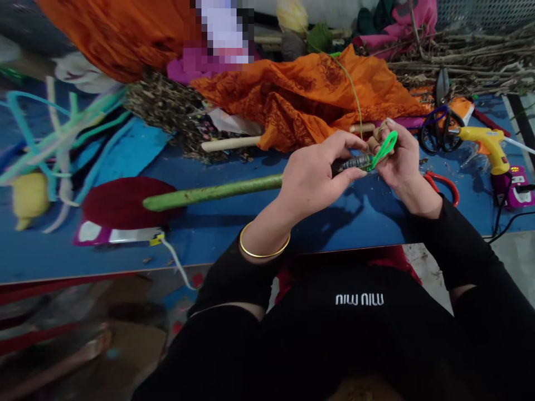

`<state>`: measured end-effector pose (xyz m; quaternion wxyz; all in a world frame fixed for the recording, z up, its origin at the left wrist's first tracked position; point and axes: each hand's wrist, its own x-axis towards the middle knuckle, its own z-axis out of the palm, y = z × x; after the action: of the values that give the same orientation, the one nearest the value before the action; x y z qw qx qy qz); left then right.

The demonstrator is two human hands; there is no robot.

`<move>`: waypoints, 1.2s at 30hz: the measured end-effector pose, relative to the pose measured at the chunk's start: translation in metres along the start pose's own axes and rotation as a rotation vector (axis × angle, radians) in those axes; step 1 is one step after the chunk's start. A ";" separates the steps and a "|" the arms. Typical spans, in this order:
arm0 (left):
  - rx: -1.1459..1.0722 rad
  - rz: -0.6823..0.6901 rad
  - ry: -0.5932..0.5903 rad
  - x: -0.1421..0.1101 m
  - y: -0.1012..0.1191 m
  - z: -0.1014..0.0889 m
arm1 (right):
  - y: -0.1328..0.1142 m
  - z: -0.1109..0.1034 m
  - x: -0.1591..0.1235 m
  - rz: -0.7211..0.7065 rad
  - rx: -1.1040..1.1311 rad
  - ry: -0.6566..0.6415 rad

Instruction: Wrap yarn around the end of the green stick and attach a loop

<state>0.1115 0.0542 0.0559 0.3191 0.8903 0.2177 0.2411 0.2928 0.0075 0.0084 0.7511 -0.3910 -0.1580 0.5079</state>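
Note:
My left hand (307,178) is closed round a long green stick (217,191) above the blue table. The stick's other end reaches left over a dark red oval pad. Past my left fingertips shows a dark, banded, wrapped end (355,163), with bright green material at its tip. My right hand (401,159) pinches at that tip, where a bright green fuzzy loop (388,146) stands up. Brownish wraps cover some right fingers. A thin green strand (358,103) hangs down toward my fingers from the orange cloth; where it ends is hidden.
Orange patterned cloth (309,83) and dried plant bits (167,108) lie behind my hands. To the right are black-handled scissors (443,131), a red handle (449,184) and a yellow glue gun (487,142) with cords. Coloured fuzzy strips (62,133) and the dark red pad (112,203) lie left.

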 end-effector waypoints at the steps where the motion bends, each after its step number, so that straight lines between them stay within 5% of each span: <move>1: -0.004 0.011 0.007 0.000 0.000 0.000 | 0.000 -0.001 0.000 -0.002 0.016 -0.002; 11: 0.045 0.003 0.089 0.028 -0.009 -0.015 | -0.001 -0.005 -0.005 -0.079 -0.117 -0.107; 15: 0.000 0.004 0.086 0.045 -0.013 -0.025 | -0.001 0.002 -0.016 -0.250 -0.193 -0.179; 19: -0.033 -0.004 0.097 0.054 -0.014 -0.032 | -0.005 0.015 -0.034 -0.628 -0.585 -0.203; 24: -0.030 -0.002 0.098 0.056 -0.012 -0.040 | -0.029 0.042 -0.055 -1.472 -1.392 -0.439; 26: -0.024 -0.007 0.083 0.055 -0.010 -0.042 | -0.037 0.055 -0.059 -1.639 -1.531 -0.488; 31: -0.003 -0.040 0.044 0.055 -0.009 -0.038 | -0.054 0.069 -0.059 -1.569 -1.567 -0.595; 36: 0.002 -0.045 -0.033 0.058 -0.015 -0.024 | -0.074 0.057 -0.044 -1.136 -1.263 -0.533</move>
<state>0.1402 0.1076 0.0792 0.3271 0.8894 0.2326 0.2188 0.2852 -0.0206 0.1075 0.4720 -0.4636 -0.7483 -0.0489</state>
